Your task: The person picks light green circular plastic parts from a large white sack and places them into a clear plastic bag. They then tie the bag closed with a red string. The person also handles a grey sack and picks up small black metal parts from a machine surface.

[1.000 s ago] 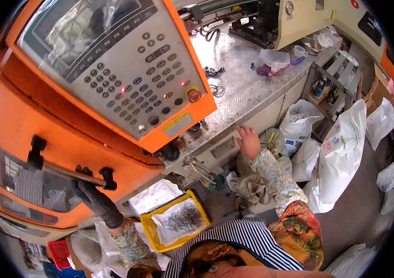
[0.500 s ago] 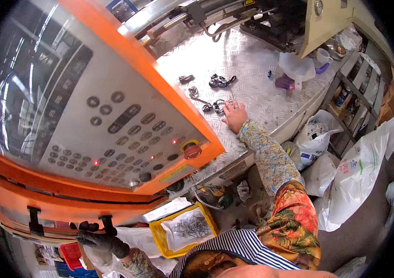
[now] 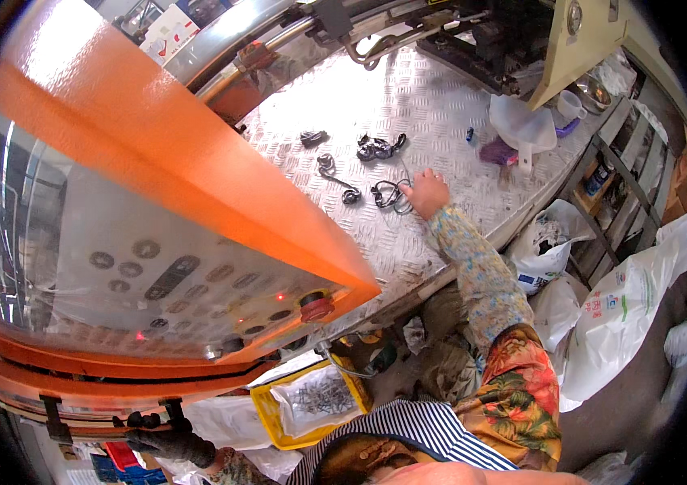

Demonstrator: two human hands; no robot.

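My right hand (image 3: 428, 194), bare below a patterned sleeve, rests on a ribbed metal platform (image 3: 440, 97). Its thumb and fingers are closed at the edge of a thin black looped strand (image 3: 388, 194). To the left of that strand lies another black curled piece (image 3: 350, 196) with a stem. Farther back are a tangled black cluster (image 3: 380, 148) and a small black bundle (image 3: 313, 139). My left hand (image 3: 167, 443), in a dark glove, is low at the left with its fingers apart, beside a black clip (image 3: 172, 411) under the orange-framed control panel (image 3: 165, 279). Nothing shows in it.
The panel's orange corner, with a red knob (image 3: 316, 307), juts over the platform. A white scoop-like container (image 3: 521, 125) and a purple cloth (image 3: 497, 151) sit at the platform's right. White sacks (image 3: 626, 315) stand right; a yellow tray (image 3: 279, 436) of small metal pieces stands below.
My right hand has drawn the black looped strand slightly right, away from the curled piece. The view has shifted, so the control panel appears at a steeper angle. My left hand stays beside the clip.
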